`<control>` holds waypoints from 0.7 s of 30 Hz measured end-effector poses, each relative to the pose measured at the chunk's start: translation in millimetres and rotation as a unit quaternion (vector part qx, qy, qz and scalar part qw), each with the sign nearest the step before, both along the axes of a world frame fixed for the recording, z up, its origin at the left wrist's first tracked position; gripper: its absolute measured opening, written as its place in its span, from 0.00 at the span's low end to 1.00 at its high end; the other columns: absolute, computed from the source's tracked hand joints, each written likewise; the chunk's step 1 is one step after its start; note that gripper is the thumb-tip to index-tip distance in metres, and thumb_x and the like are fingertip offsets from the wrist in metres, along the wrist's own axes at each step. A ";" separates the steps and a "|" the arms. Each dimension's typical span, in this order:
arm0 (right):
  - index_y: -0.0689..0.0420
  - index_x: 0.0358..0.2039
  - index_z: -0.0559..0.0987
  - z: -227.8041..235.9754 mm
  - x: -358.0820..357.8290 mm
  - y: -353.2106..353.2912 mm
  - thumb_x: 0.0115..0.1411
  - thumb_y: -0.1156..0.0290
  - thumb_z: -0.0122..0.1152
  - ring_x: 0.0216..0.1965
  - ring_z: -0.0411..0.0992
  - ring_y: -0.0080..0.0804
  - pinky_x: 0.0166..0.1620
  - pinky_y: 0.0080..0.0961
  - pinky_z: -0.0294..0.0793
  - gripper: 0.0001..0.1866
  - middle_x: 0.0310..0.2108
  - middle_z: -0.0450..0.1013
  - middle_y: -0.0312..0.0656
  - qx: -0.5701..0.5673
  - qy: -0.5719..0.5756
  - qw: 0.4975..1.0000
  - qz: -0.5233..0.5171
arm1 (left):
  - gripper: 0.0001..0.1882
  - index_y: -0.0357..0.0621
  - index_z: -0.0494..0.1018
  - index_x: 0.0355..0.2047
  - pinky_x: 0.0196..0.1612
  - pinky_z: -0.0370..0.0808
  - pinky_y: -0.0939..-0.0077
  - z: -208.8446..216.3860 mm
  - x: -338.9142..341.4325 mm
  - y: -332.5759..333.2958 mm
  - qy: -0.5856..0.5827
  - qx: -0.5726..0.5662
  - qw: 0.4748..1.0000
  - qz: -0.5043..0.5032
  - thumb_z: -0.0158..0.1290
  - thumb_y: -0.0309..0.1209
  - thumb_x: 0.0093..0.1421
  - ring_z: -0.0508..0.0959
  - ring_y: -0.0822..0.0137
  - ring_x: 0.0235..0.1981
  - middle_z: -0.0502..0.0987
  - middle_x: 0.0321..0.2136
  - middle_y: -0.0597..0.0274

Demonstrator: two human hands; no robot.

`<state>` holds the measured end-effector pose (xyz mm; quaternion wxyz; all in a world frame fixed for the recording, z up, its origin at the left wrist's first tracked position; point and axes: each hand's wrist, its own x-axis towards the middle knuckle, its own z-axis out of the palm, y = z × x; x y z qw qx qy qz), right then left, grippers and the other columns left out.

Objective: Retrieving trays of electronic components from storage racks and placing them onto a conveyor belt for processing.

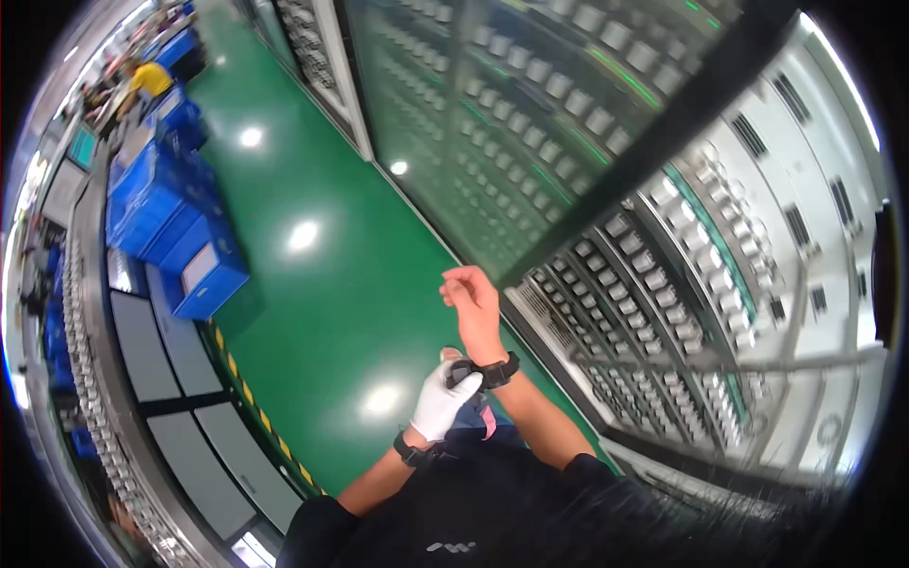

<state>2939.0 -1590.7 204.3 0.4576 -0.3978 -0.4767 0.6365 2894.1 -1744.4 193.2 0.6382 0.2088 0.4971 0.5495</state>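
My left hand [438,401], in a white glove, reaches across to my right wrist. Its fingers close on a small black device on a wrist strap [500,371] worn there. Bare and raised above the strap, my right hand [473,301] has its fingers curled loosely inward, and nothing shows in them. Another black band [413,450] circles my left wrist. A small pink strip [488,422] hangs just below the two hands.
On the right stands a tall rack [653,275] with rows of small pale parts, its dark-framed glass door [445,142] swung out. Blue crates [216,279] stack at the left, beside grey cabinets [194,464]. Yellow-black tape [248,388] edges the green floor [322,322]. A person in yellow [150,79] is far off.
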 end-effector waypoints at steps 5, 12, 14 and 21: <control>0.62 0.43 0.79 -24.3 -102.3 59.1 0.68 0.76 0.59 0.30 0.75 0.22 0.35 0.24 0.76 0.06 0.30 0.78 0.38 0.109 -0.091 0.986 0.083 | 0.20 0.32 0.71 0.55 0.41 0.82 0.72 -19.0 -64.8 53.0 0.041 -0.032 0.991 0.123 0.60 0.32 0.70 0.83 0.67 0.36 0.81 0.41 0.56; 0.61 0.44 0.80 -42.8 -257.4 106.1 0.70 0.76 0.58 0.31 0.75 0.20 0.34 0.21 0.75 0.05 0.31 0.78 0.37 -0.013 -0.018 0.970 0.242 | 0.22 0.35 0.71 0.58 0.43 0.81 0.74 -52.0 -163.8 105.5 -0.065 -0.004 0.957 0.283 0.62 0.33 0.69 0.81 0.69 0.43 0.80 0.45 0.60; 0.62 0.45 0.79 -46.0 -296.1 126.4 0.70 0.76 0.58 0.29 0.72 0.18 0.34 0.18 0.74 0.06 0.32 0.77 0.36 -0.009 0.012 0.964 0.267 | 0.21 0.38 0.71 0.58 0.45 0.81 0.73 -64.5 -196.5 129.0 -0.123 0.009 0.939 0.322 0.62 0.32 0.69 0.80 0.70 0.45 0.80 0.45 0.61; 0.63 0.43 0.80 -20.5 -455.3 185.5 0.68 0.75 0.60 0.31 0.76 0.19 0.35 0.21 0.76 0.06 0.31 0.80 0.37 0.172 -0.096 0.924 0.327 | 0.23 0.37 0.68 0.59 0.49 0.84 0.68 -66.2 -362.8 197.6 -0.201 0.094 0.944 0.244 0.62 0.34 0.69 0.82 0.67 0.44 0.78 0.47 0.61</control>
